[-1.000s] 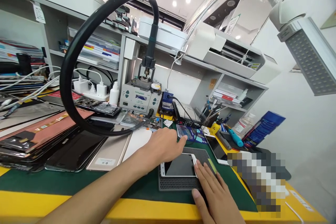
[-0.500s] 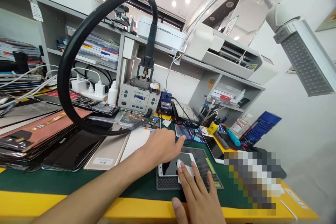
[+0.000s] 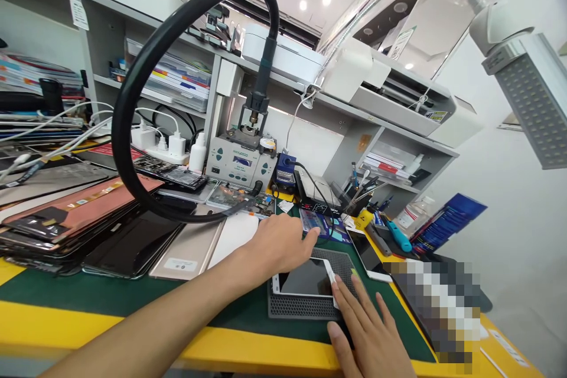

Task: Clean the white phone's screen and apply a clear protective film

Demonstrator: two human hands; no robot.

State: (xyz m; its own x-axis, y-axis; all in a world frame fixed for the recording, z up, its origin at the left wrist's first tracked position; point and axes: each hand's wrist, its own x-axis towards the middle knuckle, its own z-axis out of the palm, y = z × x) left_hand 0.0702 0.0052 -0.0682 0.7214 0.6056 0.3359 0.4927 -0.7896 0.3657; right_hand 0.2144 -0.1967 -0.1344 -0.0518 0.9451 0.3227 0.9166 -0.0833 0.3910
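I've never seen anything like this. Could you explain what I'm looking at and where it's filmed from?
Of course. No robot is at work here: the two bare hands belong to a person wearing a camera on their head, so you look forward and down as they do.

On the green bench top lies a dark mat, and on it a white-framed tablet. The left hand is curled over its far left part; whether it grips anything is hidden. The right hand is open, its fingertips on a white cloth at the tablet's right end.

Around them are a stack of panels, a second tablet, and a grey box with buttons, below a looping black hose.
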